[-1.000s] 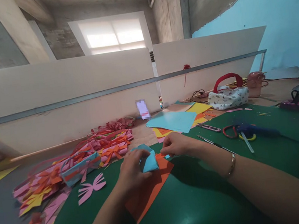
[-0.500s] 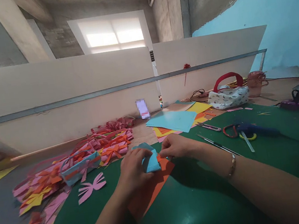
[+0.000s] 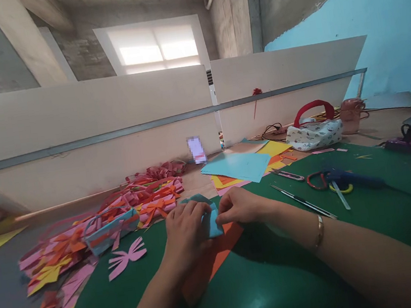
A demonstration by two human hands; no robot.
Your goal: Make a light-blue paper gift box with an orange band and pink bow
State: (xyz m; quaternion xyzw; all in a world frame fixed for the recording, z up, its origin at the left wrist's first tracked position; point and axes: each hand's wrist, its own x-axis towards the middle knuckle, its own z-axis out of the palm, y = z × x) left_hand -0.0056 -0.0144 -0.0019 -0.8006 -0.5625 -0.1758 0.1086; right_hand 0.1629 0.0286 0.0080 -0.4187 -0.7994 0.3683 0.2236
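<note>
My left hand (image 3: 187, 228) is wrapped over a small folded light-blue paper piece (image 3: 214, 225), its fingers curled on the top and left side. The fingers of my right hand (image 3: 240, 206) are pinched at that piece's right edge. Beneath both lies an orange paper sheet (image 3: 226, 250), partly covered by my left hand and wrist. Part of the blue piece and what is inside it are hidden. To the left, a pink paper bow cutout (image 3: 128, 258) rests flat on the green mat (image 3: 262, 283).
Pink, orange and blue paper baskets (image 3: 111, 231) are heaped at left. Coloured sheets (image 3: 237, 164) lie behind my hands. On the right are tweezers (image 3: 304, 202), a cutter knife (image 3: 288, 175), scissors (image 3: 316, 181) and a dark-blue glue gun (image 3: 354, 177). A phone (image 3: 196, 150) leans against the board.
My right hand has come slightly closer to my left, its fingertips now at the blue paper's edge. The orange sheet has shifted a little to the right with the blue piece.
</note>
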